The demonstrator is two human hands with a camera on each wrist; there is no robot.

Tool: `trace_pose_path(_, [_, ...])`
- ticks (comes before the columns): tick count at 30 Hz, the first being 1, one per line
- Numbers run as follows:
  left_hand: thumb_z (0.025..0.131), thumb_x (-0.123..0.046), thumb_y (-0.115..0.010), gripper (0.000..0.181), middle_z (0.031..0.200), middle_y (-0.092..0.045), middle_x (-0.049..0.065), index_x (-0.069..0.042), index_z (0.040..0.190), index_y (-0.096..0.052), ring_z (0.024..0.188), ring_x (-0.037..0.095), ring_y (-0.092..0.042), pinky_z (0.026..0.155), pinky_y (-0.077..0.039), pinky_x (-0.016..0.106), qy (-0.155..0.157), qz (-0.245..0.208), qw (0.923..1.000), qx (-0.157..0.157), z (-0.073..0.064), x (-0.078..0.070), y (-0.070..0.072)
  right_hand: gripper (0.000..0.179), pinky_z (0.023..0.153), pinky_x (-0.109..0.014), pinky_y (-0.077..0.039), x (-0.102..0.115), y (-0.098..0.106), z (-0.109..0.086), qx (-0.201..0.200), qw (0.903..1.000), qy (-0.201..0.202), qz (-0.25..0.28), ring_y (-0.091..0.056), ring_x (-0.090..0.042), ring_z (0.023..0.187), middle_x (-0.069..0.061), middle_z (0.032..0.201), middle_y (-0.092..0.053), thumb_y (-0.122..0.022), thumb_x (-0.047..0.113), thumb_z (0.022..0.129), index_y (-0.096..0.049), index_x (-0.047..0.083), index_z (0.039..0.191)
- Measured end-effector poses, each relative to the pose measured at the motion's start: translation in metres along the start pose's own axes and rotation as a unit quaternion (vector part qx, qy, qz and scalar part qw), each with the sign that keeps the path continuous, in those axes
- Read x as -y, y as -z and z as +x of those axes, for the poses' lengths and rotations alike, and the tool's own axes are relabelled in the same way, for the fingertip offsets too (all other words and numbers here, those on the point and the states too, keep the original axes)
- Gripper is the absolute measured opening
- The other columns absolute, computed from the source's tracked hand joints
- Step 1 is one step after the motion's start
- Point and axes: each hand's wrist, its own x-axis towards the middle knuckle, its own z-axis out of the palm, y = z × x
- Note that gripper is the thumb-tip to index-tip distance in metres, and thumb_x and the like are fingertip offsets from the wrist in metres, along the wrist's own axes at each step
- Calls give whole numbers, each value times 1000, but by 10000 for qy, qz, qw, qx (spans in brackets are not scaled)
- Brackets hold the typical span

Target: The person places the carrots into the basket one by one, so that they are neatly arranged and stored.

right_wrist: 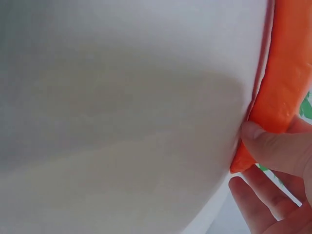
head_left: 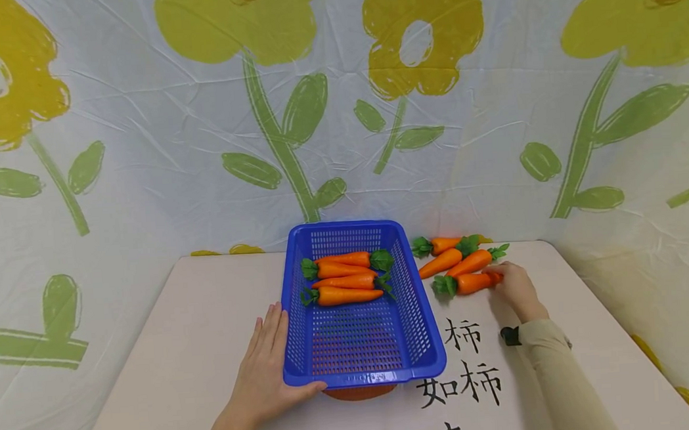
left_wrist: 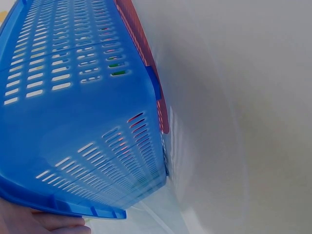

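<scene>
A carrot (head_left: 473,283) with a leafy green top lies nearest the front of the group right of the basket. My right hand (head_left: 515,288) pinches it near its narrow tip. In the right wrist view, the thumb (right_wrist: 275,146) presses on one side of the orange carrot (right_wrist: 282,73). My left hand (head_left: 265,364) rests at the near left corner of a blue plastic basket (head_left: 366,377), its fingers straight along the side and the thumb by the front rim. Several carrots (head_left: 349,295) lie crosswise in the back half of the basket.
Beside the held carrot lie several more carrots (head_left: 442,261). A reddish piece (head_left: 360,393) shows under the basket's front. Black written characters (head_left: 464,336) mark the white tabletop (head_left: 221,328). A flower-printed cloth (head_left: 189,185) hangs behind the table and along its sides.
</scene>
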Motion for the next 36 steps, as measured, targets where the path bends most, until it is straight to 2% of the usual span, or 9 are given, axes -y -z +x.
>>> trace_pose_path(4, [73, -87, -52, 125, 158, -26, 25, 11, 149, -32, 145, 40, -26, 124, -8, 40, 15, 10, 10000, 23, 0, 0, -1, 38, 81, -59, -51, 3, 7, -1, 81, 9998, -165, 79, -58, -50, 93, -31, 102, -62, -53, -17, 76, -72, -7, 107])
trace_pose_path(7, [73, -87, -53, 126, 159, -25, 25, 11, 149, -31, 146, 41, -26, 124, -7, 39, 26, 20, 10000, 37, -1, 1, -1, 39, 76, -58, -51, 7, 13, -2, 45, 9998, -202, 50, -58, -48, 89, -32, 102, -62, -54, -18, 75, -71, -8, 107])
trace_pose_path(15, [74, -86, -54, 125, 159, -25, 25, 11, 149, -32, 145, 41, -26, 124, -8, 40, 33, 19, 10000, 10, -1, 1, -1, 31, 75, -59, -51, 12, 27, 3, -401, 9990, 187, 11, -57, -46, 81, -32, 97, -62, -66, -14, 76, -70, -12, 106])
trace_pose_path(21, [74, -87, -53, 125, 159, -25, 24, 11, 149, -31, 145, 40, -26, 124, -7, 39, 76, -6, 10000, 58, 0, 0, 0, 29, 70, -57, -50, 20, 42, 6, -678, 9969, 392, 107, -57, -44, 77, -31, 94, -63, -69, -13, 76, -71, -9, 104])
trace_pose_path(27, [73, -84, -57, 124, 160, -24, 24, 10, 149, -31, 146, 40, -25, 124, -7, 38, 106, 13, 9999, 89, -1, 0, -1, 32, 73, -62, -52, 38, 61, 12, -912, 9937, 598, 250, -59, -50, 87, -33, 99, -63, -72, -12, 76, -71, -6, 107])
trace_pose_path(36, [74, -85, -56, 124, 160, -24, 24, 11, 149, -31, 146, 40, -26, 124, -8, 39, 41, 23, 10000, 23, -1, 1, -1, 30, 80, -63, -52, 71, 81, 16, -1091, 9887, 866, 559, -59, -48, 93, -30, 102, -63, -72, -12, 78, -71, -4, 108])
